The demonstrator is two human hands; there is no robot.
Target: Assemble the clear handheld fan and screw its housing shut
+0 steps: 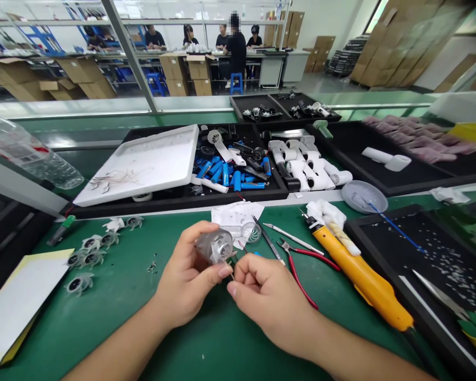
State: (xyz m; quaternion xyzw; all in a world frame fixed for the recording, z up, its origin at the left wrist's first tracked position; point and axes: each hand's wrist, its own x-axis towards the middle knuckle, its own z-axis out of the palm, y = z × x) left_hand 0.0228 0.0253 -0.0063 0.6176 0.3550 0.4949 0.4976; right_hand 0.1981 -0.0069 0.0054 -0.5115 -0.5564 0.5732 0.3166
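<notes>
My left hand holds a small translucent grey cylindrical housing with a metal part visible inside. My right hand is close below it, its thumb and forefinger pinched on a small dark part at the housing's lower end. That part is too small to name. Just past the hands, a clear round fan piece lies on white papers. Several small grey fan units lie on the green mat to my left.
To the right lie tweezers, red-handled cutters and a yellow electric screwdriver. Black trays beyond hold blue cells and white housings. Co-workers sit at benches behind.
</notes>
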